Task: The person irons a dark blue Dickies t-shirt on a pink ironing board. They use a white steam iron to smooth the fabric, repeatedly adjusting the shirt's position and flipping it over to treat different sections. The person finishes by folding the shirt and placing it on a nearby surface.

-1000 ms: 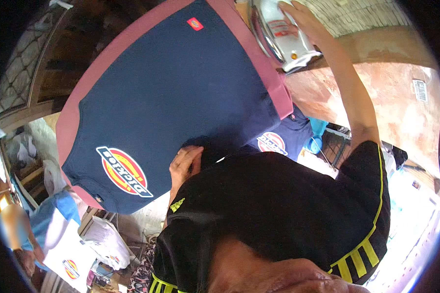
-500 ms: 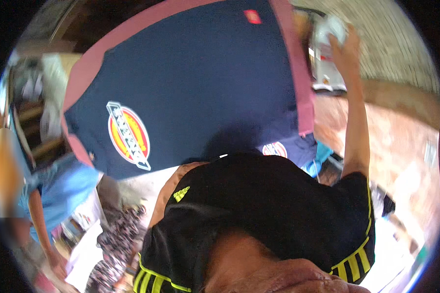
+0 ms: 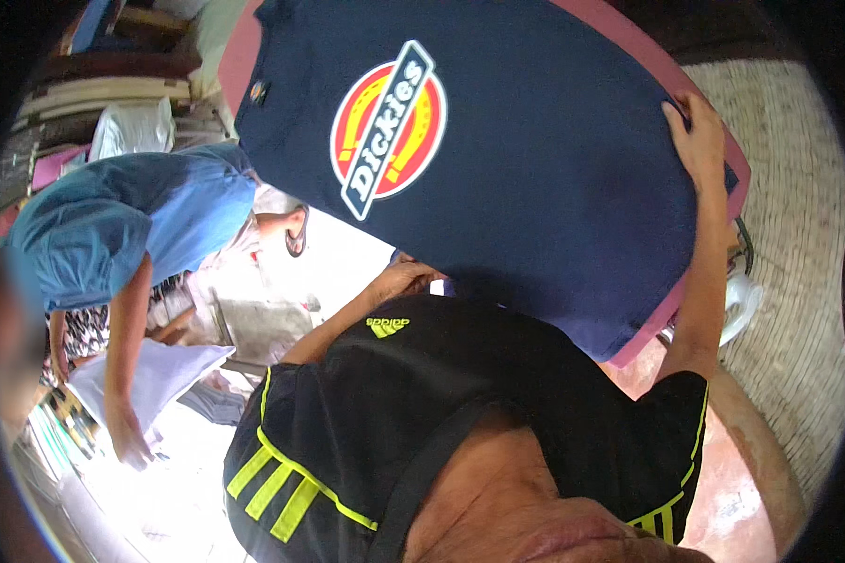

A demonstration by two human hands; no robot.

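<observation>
A navy T-shirt [image 3: 535, 159] with a round red, yellow and white print lies spread over a pink-edged board [image 3: 718, 131]. My right hand [image 3: 702, 145] is at the shirt's right edge, its thumb and fingers closed on a fold of the cloth. At the near edge, just in front of my body, my left hand [image 3: 406, 280] has its fingers curled at the shirt's hem; the fingertips are partly hidden by the cloth.
To the left a person in a blue top [image 3: 150, 216] bends over, near a pale lilac cloth [image 3: 150, 385]. A whitish plastic-looking object [image 3: 742, 305] sits right of the board. A ribbed light surface [image 3: 789, 206] spans the far right.
My right hand has left the white object on the right and now grips the shirt's edge. The left hand has come into sight at the hem. The view has turned, shifting the print rightward.
</observation>
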